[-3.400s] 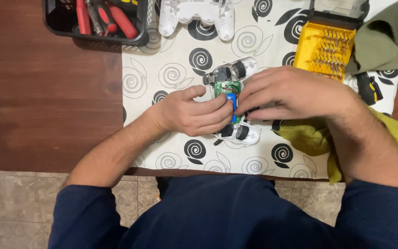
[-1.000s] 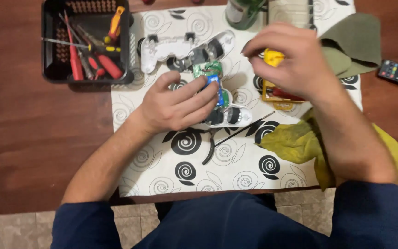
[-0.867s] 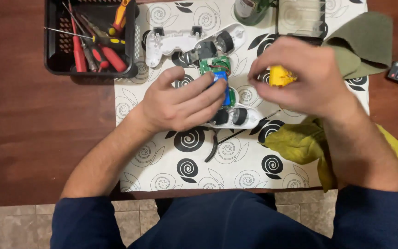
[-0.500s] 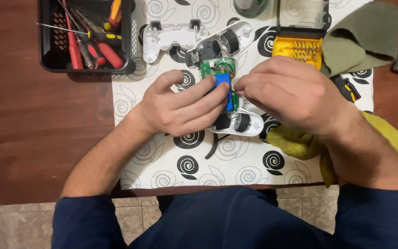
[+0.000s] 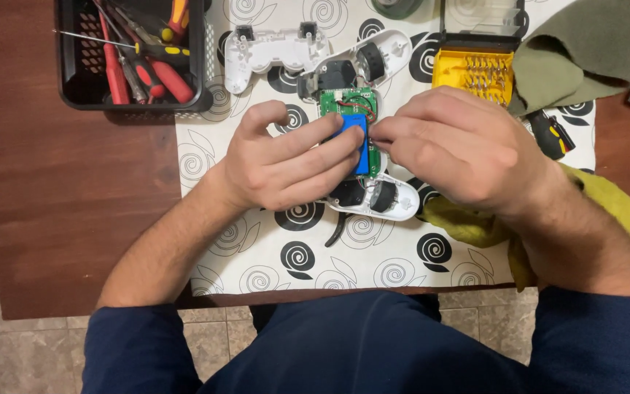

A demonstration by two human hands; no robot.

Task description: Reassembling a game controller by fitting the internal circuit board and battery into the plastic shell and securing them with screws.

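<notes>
Left hand (image 5: 286, 164) lay curled over the opened white game controller (image 5: 362, 131) on the patterned mat (image 5: 257, 248), fingers pressing on the blue battery pack (image 5: 357, 138) atop the green circuit board (image 5: 344, 102). Right hand (image 5: 453, 149), which a second earlier was up by the yellow bit case (image 5: 472, 73) holding something yellow, had come back down beside the battery, fingertips bunched as if pinching; what they pinched, cannot tell. Detached shell half (image 5: 267, 51) lay above, beside the black tool basket (image 5: 133, 95). Yellow cloth (image 5: 607, 211) under the right forearm.
</notes>
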